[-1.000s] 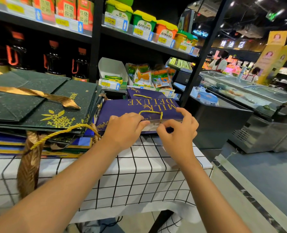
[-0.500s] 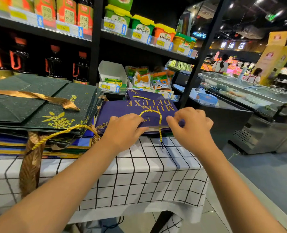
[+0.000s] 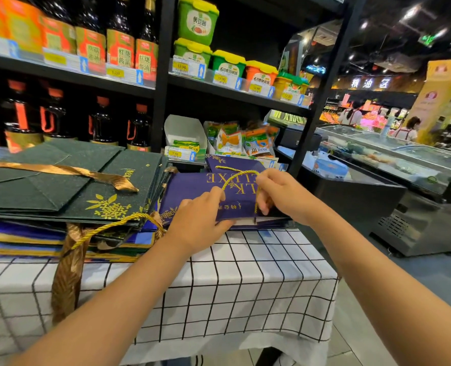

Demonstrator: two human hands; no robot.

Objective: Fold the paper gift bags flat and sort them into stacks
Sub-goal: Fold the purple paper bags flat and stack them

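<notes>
Hands at work on a flattened purple gift bag (image 3: 192, 191) lettered in gold, lying on the checked tablecloth (image 3: 245, 273) at the table's far edge, toward 12 o'clock. Left hand (image 3: 200, 220) grips the bag's near edge, thumb beneath. Right hand (image 3: 279, 196) has fingers curled round the gold cord handle (image 3: 232, 178), which arches between the hands. At 9 o'clock lies a stack of green gift bags (image 3: 60, 186) with a gold ribbon (image 3: 66, 170) on top.
</notes>
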